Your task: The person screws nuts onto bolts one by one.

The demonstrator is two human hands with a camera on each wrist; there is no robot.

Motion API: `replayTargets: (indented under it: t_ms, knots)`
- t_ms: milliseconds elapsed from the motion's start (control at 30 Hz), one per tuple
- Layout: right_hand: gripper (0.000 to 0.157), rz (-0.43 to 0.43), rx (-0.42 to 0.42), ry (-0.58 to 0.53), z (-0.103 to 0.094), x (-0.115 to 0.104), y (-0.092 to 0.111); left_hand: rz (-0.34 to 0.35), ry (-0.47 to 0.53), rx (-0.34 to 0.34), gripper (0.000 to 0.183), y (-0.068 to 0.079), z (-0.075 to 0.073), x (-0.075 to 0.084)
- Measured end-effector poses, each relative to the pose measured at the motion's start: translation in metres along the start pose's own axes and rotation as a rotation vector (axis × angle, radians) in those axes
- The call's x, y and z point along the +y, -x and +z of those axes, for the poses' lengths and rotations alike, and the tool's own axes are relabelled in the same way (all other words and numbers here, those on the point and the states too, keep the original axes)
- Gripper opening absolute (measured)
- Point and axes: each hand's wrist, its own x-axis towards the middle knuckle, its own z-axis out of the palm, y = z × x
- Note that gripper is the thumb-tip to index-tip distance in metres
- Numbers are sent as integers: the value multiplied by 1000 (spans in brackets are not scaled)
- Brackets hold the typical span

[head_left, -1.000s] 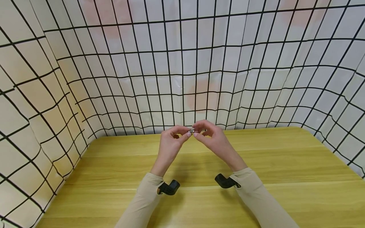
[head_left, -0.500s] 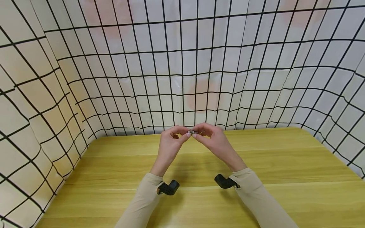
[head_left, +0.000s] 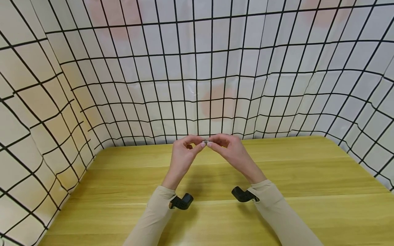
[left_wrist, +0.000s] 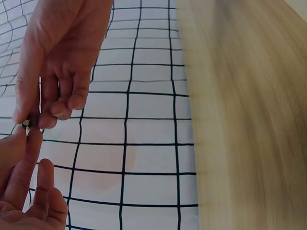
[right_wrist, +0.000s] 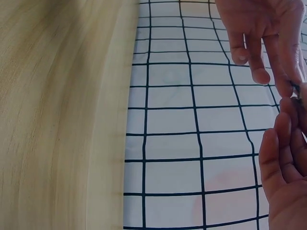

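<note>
In the head view, a tiny silvery rod-like piece spans the short gap between both hands' fingertips, above the far part of the table. My left hand pinches its left end between thumb and index finger. From the other side, my right hand pinches the right end in the same way. Fingers cover most of it, so its exact kind is unclear. The left wrist view shows only a small shiny bit between the fingertips; in the right wrist view a dark bit shows at the frame's edge.
A light wooden table lies below the hands. White sheeting with a black grid rises behind the table and along both sides. Black wrist-worn devices stick out from the beige sleeves.
My right index finger has come down and the right fingertips have moved slightly left. Less of the silvery piece shows between the hands now. My left hand stays almost still.
</note>
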Motion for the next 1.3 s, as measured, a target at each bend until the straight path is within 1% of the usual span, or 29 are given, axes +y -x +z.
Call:
replayTargets:
  t_ms: [300, 600, 733, 833, 933, 1033, 1200, 1300]
  knots:
    - [19, 6, 5, 0, 1, 1, 0, 4, 9, 1, 8, 0, 2, -1]
    - [29, 19, 36, 0, 2, 2, -1, -11, 3, 5, 9, 0, 2, 0]
    - [28, -19, 41, -19, 1, 2, -2, -11, 0, 13, 10, 0, 2, 1]
    - [26, -58, 26, -40, 0, 2, -1, -13, -2, 15, 10, 0, 2, 1]
    - [26, -71, 15, -47, 0, 0, -1, -19, -4, 17, 10, 0, 2, 1]
    - [25, -75, 16, -35, 1, -6, 0, -24, -3, 19, 10, 0, 2, 1]
    - [21, -109, 24, 8, 1, -30, 4, -23, 8, 15, 9, 0, 2, 0]
    - [17, -112, 25, 21, 1, -38, 5, -23, 15, 10, 9, 0, 2, 0]
